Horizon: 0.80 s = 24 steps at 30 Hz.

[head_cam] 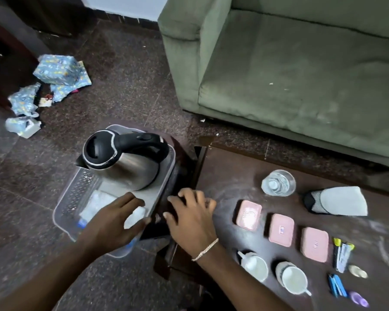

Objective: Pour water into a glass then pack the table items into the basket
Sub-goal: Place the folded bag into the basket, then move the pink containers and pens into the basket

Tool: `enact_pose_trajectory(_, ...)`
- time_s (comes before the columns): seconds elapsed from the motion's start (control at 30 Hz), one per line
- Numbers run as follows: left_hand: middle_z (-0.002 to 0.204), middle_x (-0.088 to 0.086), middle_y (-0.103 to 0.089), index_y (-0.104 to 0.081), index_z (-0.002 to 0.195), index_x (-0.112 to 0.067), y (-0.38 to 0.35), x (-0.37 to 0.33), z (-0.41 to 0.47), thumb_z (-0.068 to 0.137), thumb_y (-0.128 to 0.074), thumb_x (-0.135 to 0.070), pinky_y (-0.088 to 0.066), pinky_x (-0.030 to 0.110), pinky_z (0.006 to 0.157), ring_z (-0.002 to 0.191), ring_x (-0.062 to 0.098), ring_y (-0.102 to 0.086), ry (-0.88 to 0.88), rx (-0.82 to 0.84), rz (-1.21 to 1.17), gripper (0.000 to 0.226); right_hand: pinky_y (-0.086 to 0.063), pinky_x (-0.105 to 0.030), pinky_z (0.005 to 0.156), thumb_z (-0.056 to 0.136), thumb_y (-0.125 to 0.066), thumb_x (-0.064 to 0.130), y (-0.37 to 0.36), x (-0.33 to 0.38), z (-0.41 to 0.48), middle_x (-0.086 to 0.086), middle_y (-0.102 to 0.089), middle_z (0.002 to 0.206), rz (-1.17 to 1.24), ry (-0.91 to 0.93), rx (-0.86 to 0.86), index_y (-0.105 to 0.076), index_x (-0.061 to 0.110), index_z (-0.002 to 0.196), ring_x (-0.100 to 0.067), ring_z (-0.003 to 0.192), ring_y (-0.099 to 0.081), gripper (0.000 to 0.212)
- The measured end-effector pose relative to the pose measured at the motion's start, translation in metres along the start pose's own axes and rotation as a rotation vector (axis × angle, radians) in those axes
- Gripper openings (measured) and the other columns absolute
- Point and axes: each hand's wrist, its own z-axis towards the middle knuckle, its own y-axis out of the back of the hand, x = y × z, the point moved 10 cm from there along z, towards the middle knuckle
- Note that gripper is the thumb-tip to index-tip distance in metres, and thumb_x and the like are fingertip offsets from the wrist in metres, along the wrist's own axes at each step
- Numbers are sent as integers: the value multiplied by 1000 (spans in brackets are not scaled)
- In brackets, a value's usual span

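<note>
A clear plastic basket [63,212] stands on a dark stool left of the table [225,176]. Inside it sits a steel kettle [130,171] with a black lid and handle, beside white packets [99,205]. My left hand [112,218] lies inside the basket at its near right wall, fingers spread over a white packet. My right hand [189,218] rests on the dark surface between basket and table, fingers apart and holding nothing. A glass [278,182] with water in it stands on the table. Three pink lidded boxes [281,230] lie in a diagonal row, with two white cups [293,280] in front.
A grey slipper-like item [339,200] lies right of the glass. Sachets [341,254], a coin-like disc [357,271], blue clips [336,285] and a purple item [358,299] lie near the table's right front. A green sofa [301,75] stands behind. Torn blue wrapping [54,70] litters the floor.
</note>
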Motion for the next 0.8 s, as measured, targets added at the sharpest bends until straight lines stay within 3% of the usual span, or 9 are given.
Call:
enact_pose_trajectory(0.13,102,-10,-56,-62,117,-24,-22,-56,34,91,-63,-58,-52,29,68,82,12,-62,-82,10,-43,43,-37,-42,81,79,-62,55,29,-74,-19,9,-56,116,-67,-64,-26,-63,37,113,-22,103,-52,39)
enact_pose_trajectory(0.3,121,-11,-54,-54,132,-28,-71,-124,75,89,-64,-62,-57,31,75,95,12,-65,-149,99,-43,55,-40,-42,79,75,-64,56,64,-166,-54,11,-59,114,-150,-163,-12,-66,38,115,-21,102,-55,43)
enact_pose_trajectory(0.5,141,3,-48,-45,148,-16,-162,-196,114,85,-72,-50,-50,37,100,122,25,-56,-269,289,73,77,-35,-42,87,75,-70,55,64,-281,-103,8,-57,132,-212,-289,243,-58,36,133,-22,119,-52,62)
enact_pose_trajectory(0.63,156,1,-34,-23,160,-16,-218,-203,129,78,-78,-51,-49,49,100,133,27,-42,-218,414,302,105,-31,-45,92,72,-71,56,38,-311,-124,4,-43,151,-276,-267,423,-44,30,145,-25,131,-43,83)
enact_pose_trajectory(0.8,160,1,-29,-14,162,-16,-258,-209,132,74,-86,-40,-48,50,100,138,27,-38,-179,464,366,116,-32,-47,96,69,-75,58,14,-317,-133,1,-36,156,-318,-221,432,-36,22,150,-27,136,-39,97)
